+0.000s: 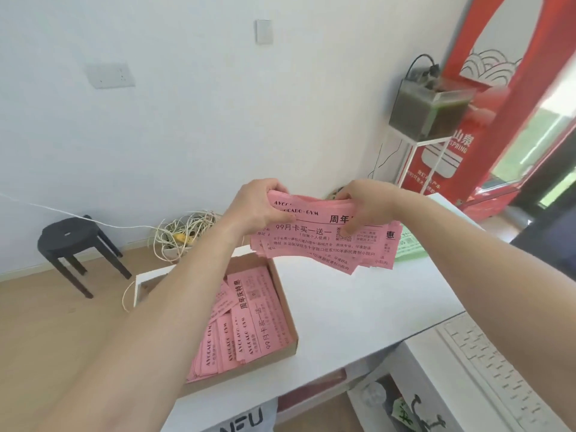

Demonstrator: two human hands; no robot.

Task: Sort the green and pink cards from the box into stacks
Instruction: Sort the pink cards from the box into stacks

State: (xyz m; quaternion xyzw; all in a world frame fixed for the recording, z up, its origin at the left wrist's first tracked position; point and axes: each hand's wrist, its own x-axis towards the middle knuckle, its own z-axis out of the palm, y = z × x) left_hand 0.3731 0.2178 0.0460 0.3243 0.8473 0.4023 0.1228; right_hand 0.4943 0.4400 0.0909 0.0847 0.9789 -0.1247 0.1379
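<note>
Both hands hold up a fanned stack of pink cards over the table.

The left hand (261, 204) grips the far left corner of the thick bundle of pink printed paper cards (318, 244), fingers curled over its top edge, while the right hand (363, 207) pinches its middle, thumb on the face. The bundle hangs in the air above the white table (358, 307) (its sheets splayed unevenly). To the near left sits the shallow brown cardboard box (249, 369), with more loose pink cards (249, 319) inside. A pale green card pile (408, 244) lies on the table to the right, partly hidden behind the bundle. A round black stool (70, 236) stands on the floor far left, and a white keyboard (492, 369) lies near right.
</note>
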